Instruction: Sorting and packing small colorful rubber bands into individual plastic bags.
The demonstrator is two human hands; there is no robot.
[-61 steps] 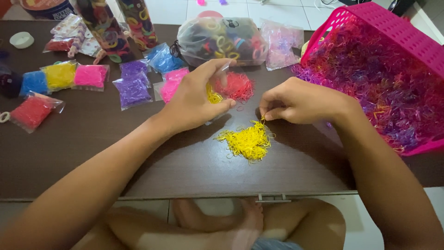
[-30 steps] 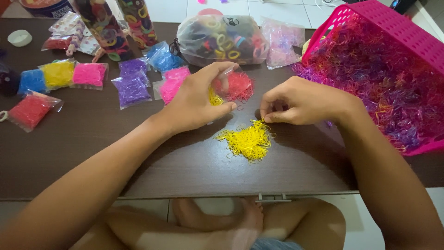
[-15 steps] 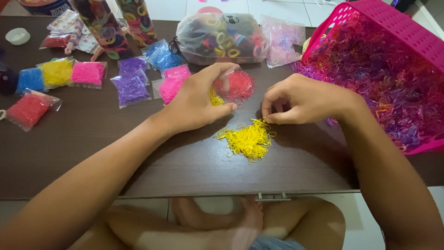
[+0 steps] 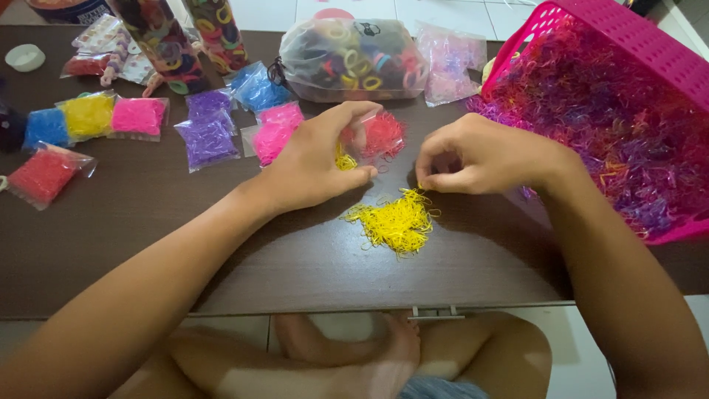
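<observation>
Table: basket w/ mixed bands.

We see a loose heap of thin yellow rubber bands lying spread on the dark brown worktop, tangled and flat, with a few strands straying at its edges. Its upper tip is pinched between our right fingertips. A smaller tuft of the same yellow bands sits inside a small clear bag in our left grip
</observation>
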